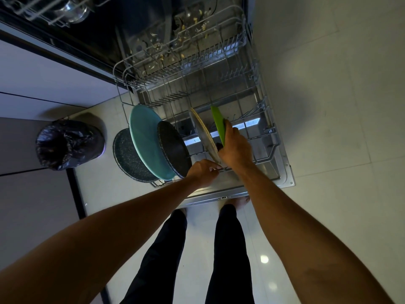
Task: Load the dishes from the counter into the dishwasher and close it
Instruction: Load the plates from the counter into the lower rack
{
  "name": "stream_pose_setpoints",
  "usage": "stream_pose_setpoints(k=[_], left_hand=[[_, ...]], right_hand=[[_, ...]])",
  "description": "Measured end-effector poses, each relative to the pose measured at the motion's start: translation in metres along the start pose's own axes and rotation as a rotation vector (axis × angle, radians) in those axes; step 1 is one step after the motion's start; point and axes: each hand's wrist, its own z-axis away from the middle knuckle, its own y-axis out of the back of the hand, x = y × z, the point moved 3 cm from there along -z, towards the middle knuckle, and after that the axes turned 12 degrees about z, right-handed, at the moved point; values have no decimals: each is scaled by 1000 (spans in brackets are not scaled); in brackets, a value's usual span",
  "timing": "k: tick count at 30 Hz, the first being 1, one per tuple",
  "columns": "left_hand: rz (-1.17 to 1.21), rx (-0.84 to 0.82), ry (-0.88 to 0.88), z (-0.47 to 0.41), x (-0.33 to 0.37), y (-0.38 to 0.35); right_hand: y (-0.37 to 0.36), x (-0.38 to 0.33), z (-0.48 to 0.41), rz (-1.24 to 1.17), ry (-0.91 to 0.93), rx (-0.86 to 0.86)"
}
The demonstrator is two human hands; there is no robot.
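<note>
The dishwasher door [241,189] lies open with the lower wire rack [258,119] pulled out over it. Three plates stand on edge at the rack's left: a dark speckled one [129,159], a teal one [145,137] and a smaller black one [173,148]. A beige plate [202,130] stands upright near the middle. My right hand [235,145] grips a green plate [218,122] on edge just right of the beige one. My left hand [203,172] is closed on the rack's front wire rim.
A bin lined with a black bag [68,143] stands on the floor left of the dishwasher. Cabinet fronts [32,194] run along the left. The upper rack [70,9] with glassware shows at top left. Food scraps litter the tub floor [186,25]. Pale floor tiles [339,106] spread to the right.
</note>
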Motion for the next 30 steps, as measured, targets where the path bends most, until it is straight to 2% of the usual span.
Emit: stream_pose_setpoints(k=[6,15,21,26,30], left_hand=[[19,-4,8,0,-1,0],[-2,-35,33,2,-1,1],[25,-24,46,11,1,6],[16,-14,-52,29,10,20],[102,51,-149,48,17,42]], right_hand=[[-12,12,-8,-5,-76,-166],[-9,13,2,-118,-107,-192],[2,23,22,-153,-114,-175],[15,29,44,-269,-232,-130],[22,22,67,-360,-290,-73]])
